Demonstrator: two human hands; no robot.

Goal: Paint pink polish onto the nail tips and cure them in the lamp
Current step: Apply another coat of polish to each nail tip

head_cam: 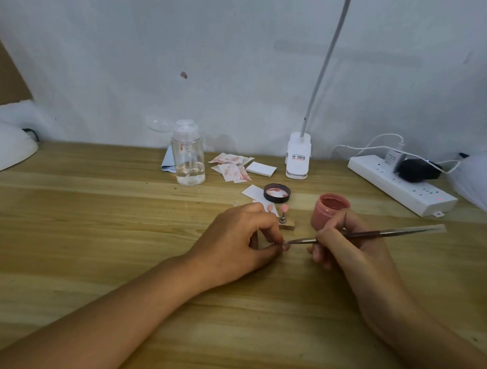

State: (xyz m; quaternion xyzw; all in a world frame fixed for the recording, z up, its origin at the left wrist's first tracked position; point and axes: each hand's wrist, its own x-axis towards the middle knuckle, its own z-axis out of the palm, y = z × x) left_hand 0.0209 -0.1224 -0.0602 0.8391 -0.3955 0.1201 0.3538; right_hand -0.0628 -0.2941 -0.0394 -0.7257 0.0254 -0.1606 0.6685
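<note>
**Brush tip at the nail tip in our left hand**

The small jar (329,210) stands open on the worktop (96,205), holding pink polish that coats its rim and inner wall. Its dark lid (277,193) lies just to the left, underside up and smeared with pink. Further back stands a clear pump bottle (189,157), about a quarter full of clear liquid, with pink-stained wipes (232,167) and a stack of clean white pads (261,168) beside it.

Our left hand (242,240) curls its fingers and thumb together, pinching a nail tip (286,246) that is mostly hidden at the fingertips. Our right hand (346,241) grips a slim brush (374,233) like a pen, just in front of the jar. The bristle end reaches across to the nail tip.

Just behind our left fingers, a painted pink tip (284,208) sits upright on a small stand with a wooden base (286,225). Another pink tip (269,208) lies on white paper beside it.

A white domed unit (7,146) rests at the far left edge; we cannot tell whether it is the curing lamp.
</note>
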